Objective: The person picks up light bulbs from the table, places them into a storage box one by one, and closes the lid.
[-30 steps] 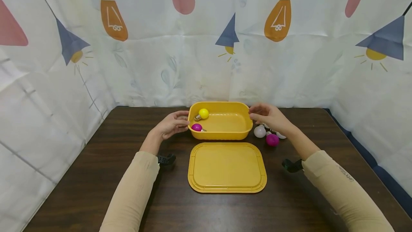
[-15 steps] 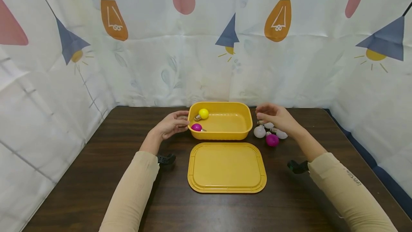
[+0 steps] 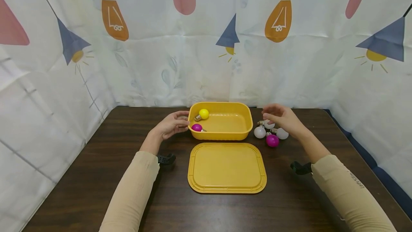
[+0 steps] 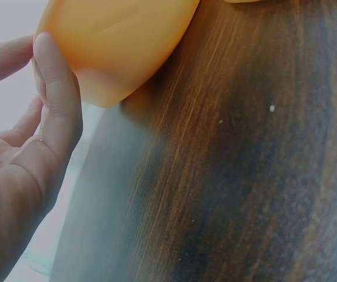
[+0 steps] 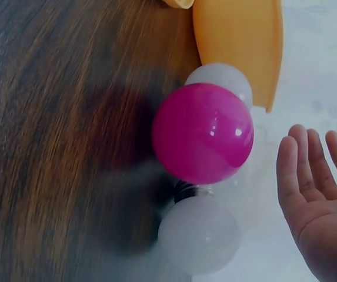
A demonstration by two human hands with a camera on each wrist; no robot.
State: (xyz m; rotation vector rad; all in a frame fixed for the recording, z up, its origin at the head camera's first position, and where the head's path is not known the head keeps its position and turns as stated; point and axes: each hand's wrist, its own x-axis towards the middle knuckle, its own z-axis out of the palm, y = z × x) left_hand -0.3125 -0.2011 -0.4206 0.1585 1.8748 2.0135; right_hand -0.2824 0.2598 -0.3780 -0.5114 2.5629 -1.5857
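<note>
A yellow plastic box (image 3: 238, 136) stands near the table's back edge. A yellow light bulb (image 3: 204, 114) and a magenta bulb (image 3: 196, 127) lie in its left end. My left hand (image 3: 172, 124) rests its fingertips against the box's left end, fingers fairly straight; the thumb touches the wall in the left wrist view. My right hand (image 3: 283, 119), fingers loosely bent, hovers above and behind a cluster of bulbs right of the box. White bulbs (image 3: 259, 132) and a magenta bulb (image 5: 203, 134) make up this cluster. The right hand holds nothing.
A flat yellow lid (image 3: 227, 168) lies on the dark wood table (image 3: 225, 214) in front of the box. A white printed curtain (image 3: 199, 63) hangs behind the table and at both sides.
My right hand has left the box's right end and moved right, over the bulb cluster, showing more of the bulbs. The left hand and the box have stayed in place.
</note>
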